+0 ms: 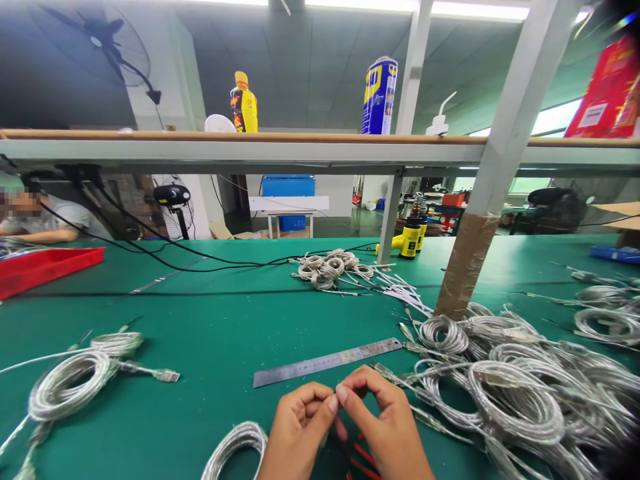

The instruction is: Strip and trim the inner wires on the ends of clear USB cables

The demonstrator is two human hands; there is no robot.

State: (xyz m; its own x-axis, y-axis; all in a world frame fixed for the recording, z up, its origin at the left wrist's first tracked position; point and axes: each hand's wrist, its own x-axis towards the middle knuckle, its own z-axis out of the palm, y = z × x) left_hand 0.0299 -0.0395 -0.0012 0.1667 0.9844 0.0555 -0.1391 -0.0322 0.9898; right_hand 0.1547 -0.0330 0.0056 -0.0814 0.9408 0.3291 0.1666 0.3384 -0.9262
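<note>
Left hand (299, 427) and right hand (387, 427) meet over the green table (225, 313), fingers curled and thumb tips pinched together. What they grip is too small to tell. Steel ruler (327, 362) lies just beyond, cable coil (235, 443) beside the left hand.

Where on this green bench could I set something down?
Bare green mat lies mid-table, between the steel ruler, the black cords and the left coils. The right side is crowded with a heap of coiled cables; the left hand and right hand fill the near edge.
</note>
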